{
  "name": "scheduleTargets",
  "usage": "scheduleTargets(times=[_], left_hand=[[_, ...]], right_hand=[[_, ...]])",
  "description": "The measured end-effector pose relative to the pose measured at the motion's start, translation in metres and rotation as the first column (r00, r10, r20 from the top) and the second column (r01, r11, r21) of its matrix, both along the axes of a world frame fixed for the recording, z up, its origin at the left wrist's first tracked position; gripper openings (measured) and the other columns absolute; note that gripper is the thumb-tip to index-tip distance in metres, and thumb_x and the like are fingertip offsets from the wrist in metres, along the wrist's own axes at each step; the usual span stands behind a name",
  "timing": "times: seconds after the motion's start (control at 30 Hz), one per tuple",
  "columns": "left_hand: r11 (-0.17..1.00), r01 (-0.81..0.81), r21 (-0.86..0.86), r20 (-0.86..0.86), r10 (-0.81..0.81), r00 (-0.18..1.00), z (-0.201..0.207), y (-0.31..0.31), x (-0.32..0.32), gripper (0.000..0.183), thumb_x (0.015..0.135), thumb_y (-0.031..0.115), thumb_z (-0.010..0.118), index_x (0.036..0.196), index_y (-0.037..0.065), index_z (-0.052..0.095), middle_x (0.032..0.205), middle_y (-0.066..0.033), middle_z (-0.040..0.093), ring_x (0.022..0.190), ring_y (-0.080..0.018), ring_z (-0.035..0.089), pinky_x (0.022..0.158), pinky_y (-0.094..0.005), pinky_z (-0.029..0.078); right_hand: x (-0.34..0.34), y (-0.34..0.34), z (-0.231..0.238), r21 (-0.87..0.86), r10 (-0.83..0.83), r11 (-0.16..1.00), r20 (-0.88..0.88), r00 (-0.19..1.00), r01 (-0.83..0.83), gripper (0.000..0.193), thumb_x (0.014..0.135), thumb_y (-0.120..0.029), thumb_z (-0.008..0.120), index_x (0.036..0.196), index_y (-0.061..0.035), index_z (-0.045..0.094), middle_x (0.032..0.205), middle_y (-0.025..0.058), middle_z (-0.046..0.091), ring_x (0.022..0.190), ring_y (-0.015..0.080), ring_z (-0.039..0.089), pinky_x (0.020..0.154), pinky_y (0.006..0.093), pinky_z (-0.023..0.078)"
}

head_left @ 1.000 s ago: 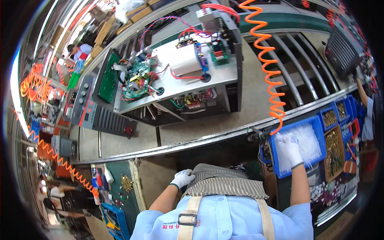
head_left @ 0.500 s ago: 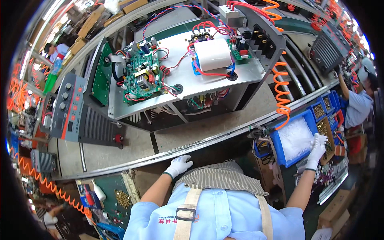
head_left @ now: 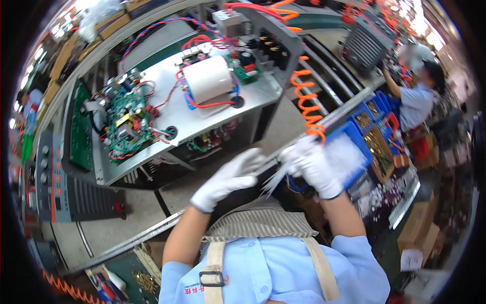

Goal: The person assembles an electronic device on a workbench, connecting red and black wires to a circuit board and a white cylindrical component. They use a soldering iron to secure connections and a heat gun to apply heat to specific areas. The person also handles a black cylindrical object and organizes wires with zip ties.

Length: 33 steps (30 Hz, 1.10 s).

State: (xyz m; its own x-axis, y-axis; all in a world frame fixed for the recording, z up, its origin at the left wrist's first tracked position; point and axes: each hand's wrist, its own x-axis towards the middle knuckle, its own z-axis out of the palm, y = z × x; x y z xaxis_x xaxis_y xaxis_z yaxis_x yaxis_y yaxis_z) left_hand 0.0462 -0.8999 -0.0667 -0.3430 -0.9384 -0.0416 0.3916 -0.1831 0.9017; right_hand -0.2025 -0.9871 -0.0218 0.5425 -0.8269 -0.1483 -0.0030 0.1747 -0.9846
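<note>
1. Open grey machine chassis (head_left: 202, 109) fills the surface at eleven o'clock — circuit boards and wiring exposed.
2. Blue bin (head_left: 354, 152) sits at three o'clock.
3. Right hand (head_left: 311, 167), gloved, fingers pinching thin white strips (head_left: 273, 180) just left of the bin.
4. Left hand (head_left: 228, 180) — fingers loosely extended, tips beside the strips.

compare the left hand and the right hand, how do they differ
The left hand reaches forward with its fingers stretched out and looks empty; the right hand is curled around a bunch of thin white strips. The left hand is over the bench edge, the right hand by the blue bin. Both wear white gloves.
</note>
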Motion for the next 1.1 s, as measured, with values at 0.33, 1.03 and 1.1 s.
scheduleTargets(times=[0.33,1.03,1.1], left_hand=[[0.943,0.016,0.333,0.176,-0.079,0.981,-0.015,0.031,0.008,0.044,0.100,0.033,0.054,0.128,-0.001,0.058,0.076,-0.0028,0.061,0.047,-0.0036,0.039,0.042,-0.0193,0.031],[0.949,-0.032,0.313,0.442,-0.115,0.890,-0.015,0.050,0.043,0.051,0.101,0.048,0.050,0.119,0.002,0.064,0.066,0.0029,0.053,0.055,-0.0045,0.040,0.053,-0.0207,0.032],[0.952,-0.028,0.305,0.440,-0.115,0.891,-0.016,0.044,0.036,0.049,0.101,0.048,0.051,0.119,0.004,0.064,0.067,0.0037,0.054,0.049,-0.0029,0.037,0.045,-0.0196,0.028]], right_hand=[[0.080,-0.007,-0.048,0.139,0.276,0.956,-0.140,0.951,-0.257,0.020,0.093,-0.014,0.067,0.106,0.0010,0.070,0.082,0.0020,0.066,0.065,0.0045,0.057,0.055,0.0209,0.046],[0.087,-0.010,-0.059,0.060,0.290,0.956,-0.007,0.957,-0.289,0.030,0.092,-0.017,0.067,0.115,0.0015,0.062,0.093,0.0115,0.069,0.078,0.0093,0.065,0.064,0.0235,0.052],[0.102,0.008,-0.058,-0.059,0.389,0.915,-0.124,0.913,-0.398,0.023,0.090,-0.017,0.070,0.105,0.0000,0.069,0.089,0.0064,0.070,0.074,0.0082,0.063,0.064,0.0279,0.051]])
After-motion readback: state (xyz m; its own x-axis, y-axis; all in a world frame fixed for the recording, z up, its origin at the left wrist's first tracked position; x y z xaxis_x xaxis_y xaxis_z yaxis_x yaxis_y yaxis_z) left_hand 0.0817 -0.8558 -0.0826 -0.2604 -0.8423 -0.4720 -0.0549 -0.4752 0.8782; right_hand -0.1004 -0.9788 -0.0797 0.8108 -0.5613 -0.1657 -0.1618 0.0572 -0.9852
